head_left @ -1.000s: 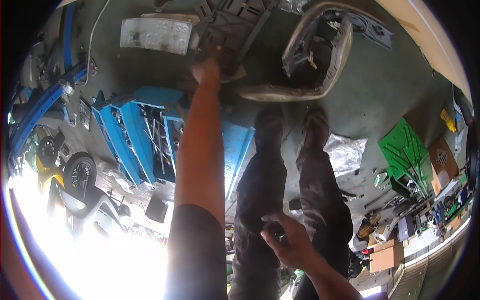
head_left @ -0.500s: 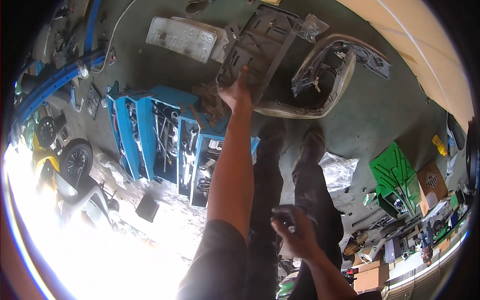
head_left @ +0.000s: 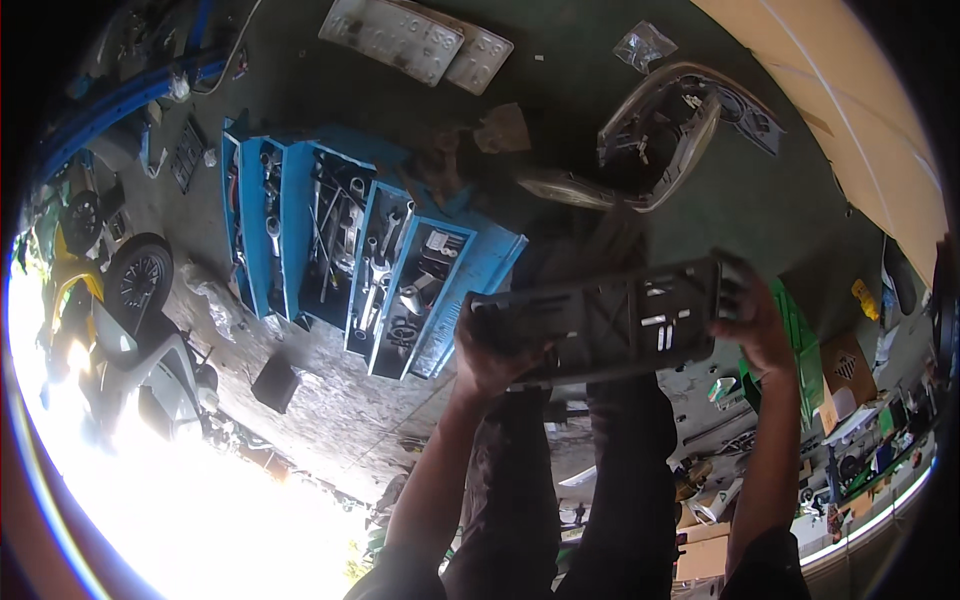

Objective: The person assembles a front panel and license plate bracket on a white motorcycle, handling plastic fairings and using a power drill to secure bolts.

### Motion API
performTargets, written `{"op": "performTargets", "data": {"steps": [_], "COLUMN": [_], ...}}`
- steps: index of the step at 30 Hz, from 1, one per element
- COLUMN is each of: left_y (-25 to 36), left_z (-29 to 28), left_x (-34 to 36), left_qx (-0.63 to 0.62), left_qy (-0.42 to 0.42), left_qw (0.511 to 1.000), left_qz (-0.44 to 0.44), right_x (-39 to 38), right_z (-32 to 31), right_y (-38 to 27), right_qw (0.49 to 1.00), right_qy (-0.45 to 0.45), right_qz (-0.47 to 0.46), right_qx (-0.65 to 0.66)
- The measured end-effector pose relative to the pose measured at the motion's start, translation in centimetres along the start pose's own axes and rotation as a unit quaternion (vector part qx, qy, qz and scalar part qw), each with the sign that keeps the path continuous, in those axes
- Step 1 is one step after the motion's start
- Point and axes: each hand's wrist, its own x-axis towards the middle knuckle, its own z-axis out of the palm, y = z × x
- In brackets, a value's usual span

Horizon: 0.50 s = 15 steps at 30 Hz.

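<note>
A dark slotted plastic bracket [head_left: 610,325], long and rectangular with cross ribs, is held up in front of my legs. My left hand [head_left: 488,355] is closed round its left end, the thumb lying along the lower edge. At the opposite end my right hand [head_left: 757,328] grips the short side, its fingers partly behind the bracket and a little blurred. On the floor beyond lie two white embossed number plates [head_left: 395,38], one overlapping the other. A curved grey trim frame [head_left: 690,160] with cable inside rests at the far right of the bracket.
To the left stands an open blue cantilever toolbox [head_left: 480,265] with wrenches in its trays. A clear plastic bag [head_left: 643,46] lies near the trim frame. Green metal parts [head_left: 800,340] are at the right, and a wheel [head_left: 140,278] is at the left.
The bracket has come up off the floor toward me and turned crosswise. My right hand has risen and taken hold of its right end; my left hand still grips it.
</note>
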Motion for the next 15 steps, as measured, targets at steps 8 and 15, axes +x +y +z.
{"op": "performTargets", "data": {"steps": [8, 15], "left_y": [1.5, 2.0], "left_z": [-1.2, -1.0], "left_x": [-0.7, -0.7], "left_qx": [0.001, -0.072], "left_qy": [-0.051, 0.019], "left_qw": [0.996, 0.997], "left_qz": [0.067, 0.011], "right_x": [-1.5, -2.0], "right_z": [2.8, 3.1], "right_y": [4.6, 6.1], "right_qw": [1.0, 1.0], "right_qy": [-0.013, -0.016], "right_qz": [0.015, 0.003], "right_qx": [-0.001, 0.017]}}
